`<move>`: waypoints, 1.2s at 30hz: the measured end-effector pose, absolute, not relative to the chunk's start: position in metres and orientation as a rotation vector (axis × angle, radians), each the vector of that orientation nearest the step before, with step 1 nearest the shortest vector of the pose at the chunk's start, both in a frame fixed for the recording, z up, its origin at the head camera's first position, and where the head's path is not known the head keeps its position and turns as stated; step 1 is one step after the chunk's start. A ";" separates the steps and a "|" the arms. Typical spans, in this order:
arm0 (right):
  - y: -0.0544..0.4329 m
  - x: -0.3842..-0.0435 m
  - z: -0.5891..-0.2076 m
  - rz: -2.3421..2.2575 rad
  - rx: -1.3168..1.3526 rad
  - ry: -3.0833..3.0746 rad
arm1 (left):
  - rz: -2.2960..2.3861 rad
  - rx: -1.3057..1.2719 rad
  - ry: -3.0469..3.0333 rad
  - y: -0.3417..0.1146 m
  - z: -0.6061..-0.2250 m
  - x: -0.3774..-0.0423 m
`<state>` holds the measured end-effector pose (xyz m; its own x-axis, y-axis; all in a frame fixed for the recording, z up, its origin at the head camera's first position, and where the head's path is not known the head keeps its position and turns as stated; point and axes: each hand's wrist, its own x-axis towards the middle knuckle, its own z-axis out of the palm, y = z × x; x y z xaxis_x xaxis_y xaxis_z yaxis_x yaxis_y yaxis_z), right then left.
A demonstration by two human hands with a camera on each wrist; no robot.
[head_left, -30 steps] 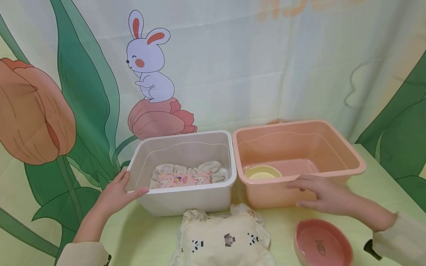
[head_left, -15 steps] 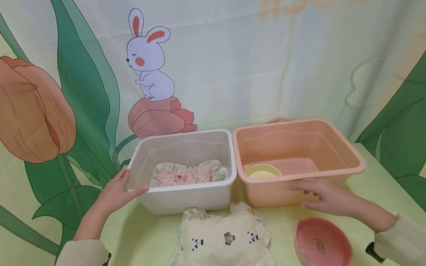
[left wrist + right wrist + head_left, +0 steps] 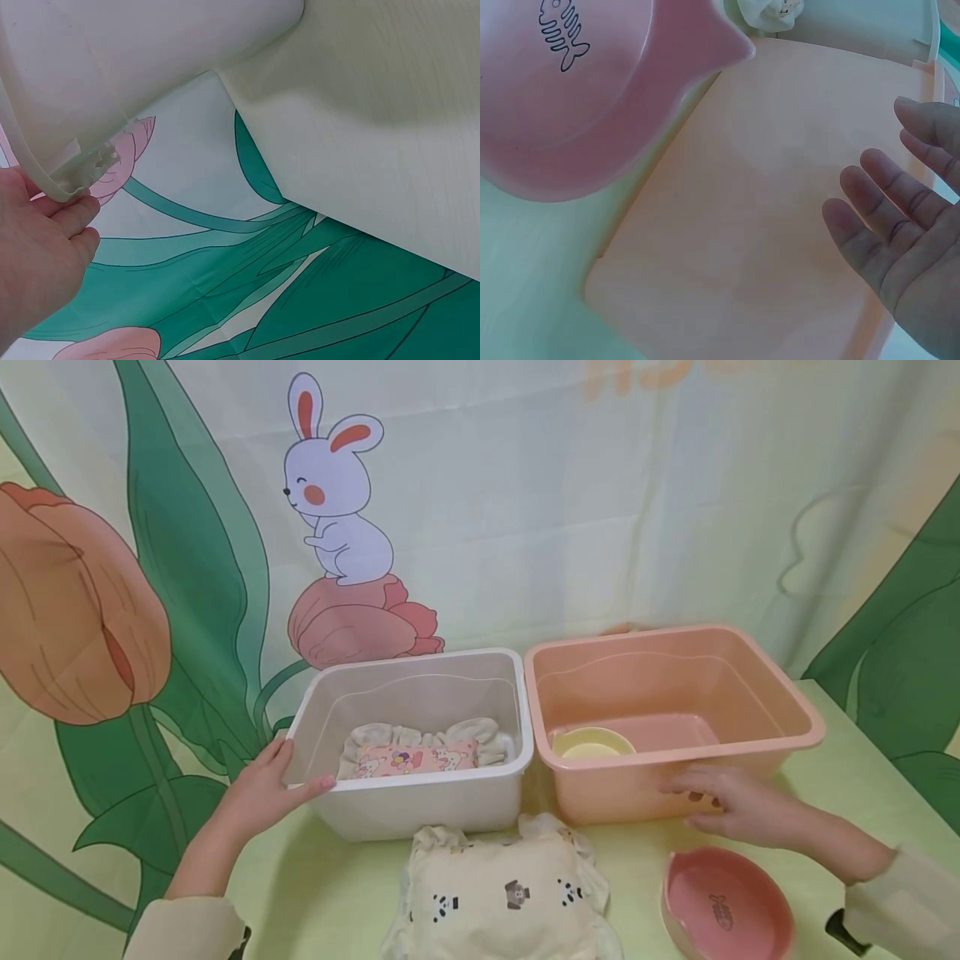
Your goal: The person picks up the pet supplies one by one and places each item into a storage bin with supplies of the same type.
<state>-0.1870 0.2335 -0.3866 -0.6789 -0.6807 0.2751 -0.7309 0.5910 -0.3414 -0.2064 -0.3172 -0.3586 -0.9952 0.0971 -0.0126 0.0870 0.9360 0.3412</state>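
At the near left corner of a white plastic tub [image 3: 420,806], my left hand [image 3: 258,797] grips the rim; the left wrist view has its fingers [image 3: 75,217] curled under the edge, thumb over the top. A pink rabbit-print pillow [image 3: 416,760] with a ruffled border lies inside that tub. My right hand [image 3: 750,806] holds nothing, its fingers spread loosely in front of the peach tub [image 3: 637,793], just below the rim. Inside the peach tub sits a pale yellow bowl [image 3: 592,743]. Below the right hand, a pink bowl [image 3: 577,150] with a fishbone drawing stands on the table.
A cream ruffled pillow [image 3: 502,893] with panda and dog prints lies in front of the tubs. Both tubs stand side by side on a light green table [image 3: 315,893]. Behind them hangs a cloth backdrop [image 3: 525,527] printed with a rabbit and tulips.
My right hand has shifted slightly right and down, from the peach tub's rim to just below it. The left hand keeps its grip on the white tub.
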 end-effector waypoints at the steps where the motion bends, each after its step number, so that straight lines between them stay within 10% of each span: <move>1: 0.234 -0.187 -0.387 0.653 1.190 -2.713 | 0.537 0.147 3.062 -0.317 -0.358 -0.206; 36: 0.256 -0.190 -0.420 0.909 1.035 -2.970 | 0.525 0.134 3.057 -0.316 -0.358 -0.206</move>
